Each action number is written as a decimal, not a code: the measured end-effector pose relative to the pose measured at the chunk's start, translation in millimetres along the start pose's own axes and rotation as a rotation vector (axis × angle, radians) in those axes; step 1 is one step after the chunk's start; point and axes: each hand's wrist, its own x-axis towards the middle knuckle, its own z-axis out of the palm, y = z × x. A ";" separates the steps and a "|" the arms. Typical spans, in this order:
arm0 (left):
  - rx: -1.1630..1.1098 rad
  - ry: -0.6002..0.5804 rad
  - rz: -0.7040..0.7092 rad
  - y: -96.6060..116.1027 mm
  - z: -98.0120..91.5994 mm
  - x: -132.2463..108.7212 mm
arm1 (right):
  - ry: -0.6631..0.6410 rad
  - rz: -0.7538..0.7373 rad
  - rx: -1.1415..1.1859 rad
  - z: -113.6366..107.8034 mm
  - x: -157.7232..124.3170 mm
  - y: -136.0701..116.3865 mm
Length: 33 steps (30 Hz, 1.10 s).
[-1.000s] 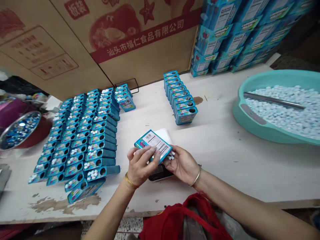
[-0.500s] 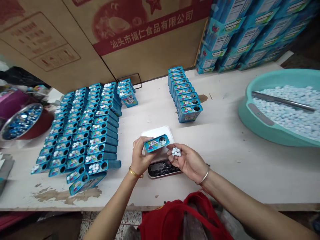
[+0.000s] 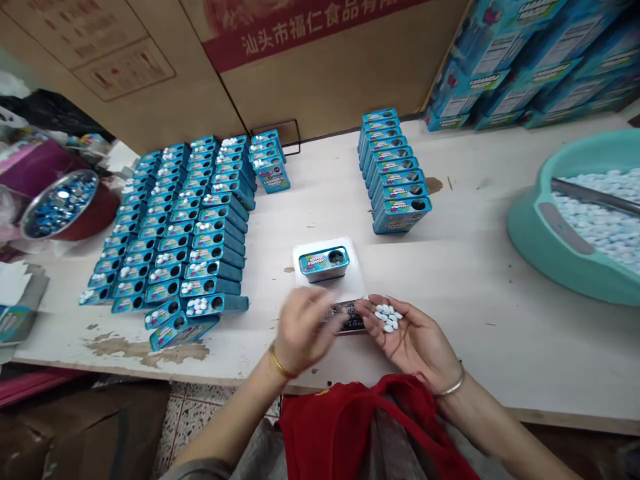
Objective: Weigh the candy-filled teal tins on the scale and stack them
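A blue candy tin [image 3: 324, 264] stands upright on the white kitchen scale [image 3: 356, 257], its round opening showing at the right of its top. My left hand [image 3: 303, 331], smeared by motion, is in front of the tin and over the edge of the scale; its fingers are too blurred to read. Palm up and cupped, my right hand [image 3: 415, 343] holds several small white candies [image 3: 388, 317]. Its fingertips are beside the scale's dark display panel [image 3: 353, 316], which my left hand partly covers.
Rows of blue tins [image 3: 173, 230], many with white candies on top, fill the left. Another row [image 3: 393, 167] stands farther back. A teal basin [image 3: 530, 220] of candies is at right, a red bowl [image 3: 95, 212] of shiny wrapped pieces at left. Cardboard boxes [image 3: 320, 87] line the back.
My left hand has let go of the tin, which now sits on the scale. My right hand, still holding candies, has drawn back toward me. The camera view has shifted.
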 end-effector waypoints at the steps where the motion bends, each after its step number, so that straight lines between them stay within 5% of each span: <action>1: -0.042 -0.123 0.062 12.9 5.8 -4.0 | 0.003 0.004 0.006 -2.1 -3.6 3.3; 4: -0.043 -0.368 0.105 42.4 31.0 -13.8 | 0.009 0.042 0.016 -10.7 -14.3 12.4; 11: 0.064 -0.411 0.187 57.0 65.1 -27.6 | 0.053 0.030 0.022 -31.2 -29.1 21.3; 19: 0.045 -0.408 -0.034 63.6 54.1 -26.5 | -0.012 0.063 0.180 -31.1 -28.8 26.0; 33: -0.052 -0.313 0.006 42.2 32.8 -6.6 | -0.118 -0.045 0.188 -2.0 -14.7 22.9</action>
